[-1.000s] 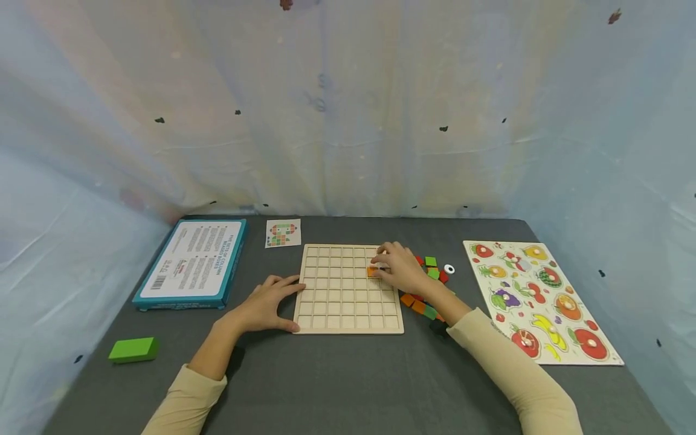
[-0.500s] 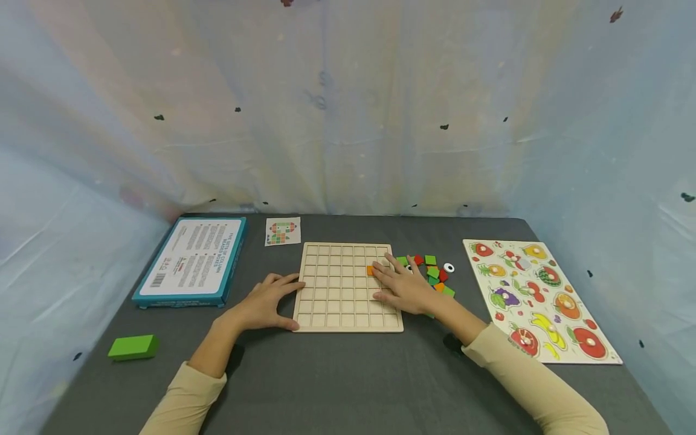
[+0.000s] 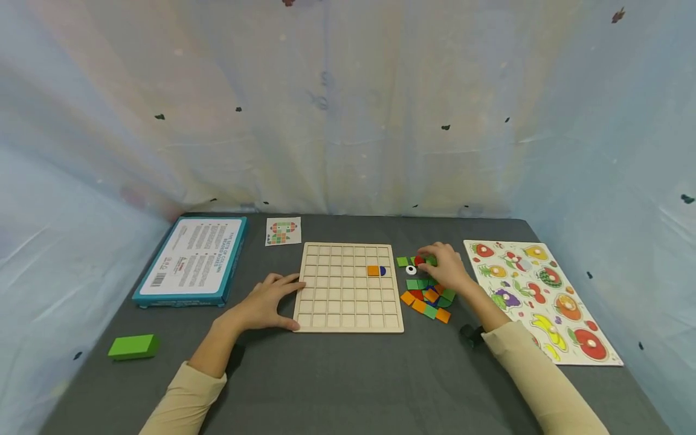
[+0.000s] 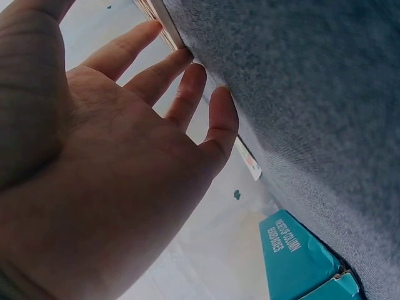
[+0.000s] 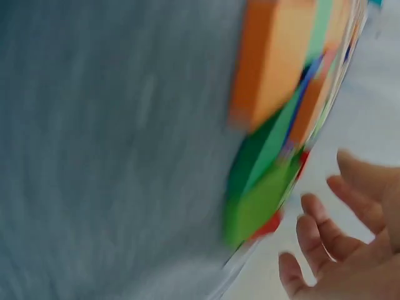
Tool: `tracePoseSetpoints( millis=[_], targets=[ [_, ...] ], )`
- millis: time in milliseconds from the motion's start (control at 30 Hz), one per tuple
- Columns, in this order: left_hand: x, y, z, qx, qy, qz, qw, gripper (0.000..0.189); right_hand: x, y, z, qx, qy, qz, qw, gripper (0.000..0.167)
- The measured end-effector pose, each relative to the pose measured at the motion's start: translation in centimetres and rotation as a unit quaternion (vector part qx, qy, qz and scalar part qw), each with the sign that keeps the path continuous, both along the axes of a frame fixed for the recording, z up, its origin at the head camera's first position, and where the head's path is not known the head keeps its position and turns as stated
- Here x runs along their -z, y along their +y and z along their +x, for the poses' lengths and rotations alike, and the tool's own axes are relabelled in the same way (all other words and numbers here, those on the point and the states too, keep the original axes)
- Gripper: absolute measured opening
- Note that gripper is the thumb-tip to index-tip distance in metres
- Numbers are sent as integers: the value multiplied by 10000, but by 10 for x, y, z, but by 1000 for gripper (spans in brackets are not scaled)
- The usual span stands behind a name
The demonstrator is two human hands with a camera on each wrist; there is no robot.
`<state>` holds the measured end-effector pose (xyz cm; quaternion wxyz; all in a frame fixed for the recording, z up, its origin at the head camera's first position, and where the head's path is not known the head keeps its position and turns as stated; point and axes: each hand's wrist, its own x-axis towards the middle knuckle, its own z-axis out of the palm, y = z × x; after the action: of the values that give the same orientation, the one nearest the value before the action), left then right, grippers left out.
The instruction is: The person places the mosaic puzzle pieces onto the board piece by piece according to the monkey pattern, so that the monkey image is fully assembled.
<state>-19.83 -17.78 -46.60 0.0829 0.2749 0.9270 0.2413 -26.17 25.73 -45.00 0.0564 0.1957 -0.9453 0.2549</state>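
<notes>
My left hand [image 3: 266,305] rests at the left side of a wooden grid board [image 3: 348,329], fingertips on its edge and thumb at the near corner. In the left wrist view the fingers [image 4: 181,94] are spread and touch the board's side. An orange square tile [image 3: 373,270] lies in a cell, and a dark blue half-round tile [image 3: 383,271] lies right beside it. My right hand [image 3: 446,266] hovers over the far part of a pile of coloured tiles [image 3: 429,296], fingertips near a red tile [image 3: 418,260]. Its loosely bent fingers show nothing between them in the blurred right wrist view.
A white ring-like piece [image 3: 411,270] lies left of my right hand. A small pattern card [image 3: 283,231] lies behind the board. A blue box [image 3: 190,260] and a green block [image 3: 133,347] are at left, a fruit puzzle board [image 3: 544,302] at right.
My right hand has left the grid and moved right over the tile pile. The orange and blue tiles on the board are uncovered now. My left hand has stayed in place.
</notes>
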Motion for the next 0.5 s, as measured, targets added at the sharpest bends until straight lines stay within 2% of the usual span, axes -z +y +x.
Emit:
tracePoseSetpoints(
  millis=[133, 233, 367, 500],
  targets=[
    [-1, -2, 0, -9, -5, -21, 10000, 97, 1, 10, -13, -138, -207, 179, 9995, 32],
    [0, -2, 0, -21, -2, -20, 10000, 97, 1, 9, -20, -238, -172, 461, 9985, 31],
    [1, -1, 0, -10, -15, 12, 10000, 96, 0, 4, -26, -152, -137, 791, 9967, 24],
    [2, 0, -1, -1, -18, 4, 10000, 97, 1, 3, -29, -70, -187, 837, 9963, 19]
  ],
)
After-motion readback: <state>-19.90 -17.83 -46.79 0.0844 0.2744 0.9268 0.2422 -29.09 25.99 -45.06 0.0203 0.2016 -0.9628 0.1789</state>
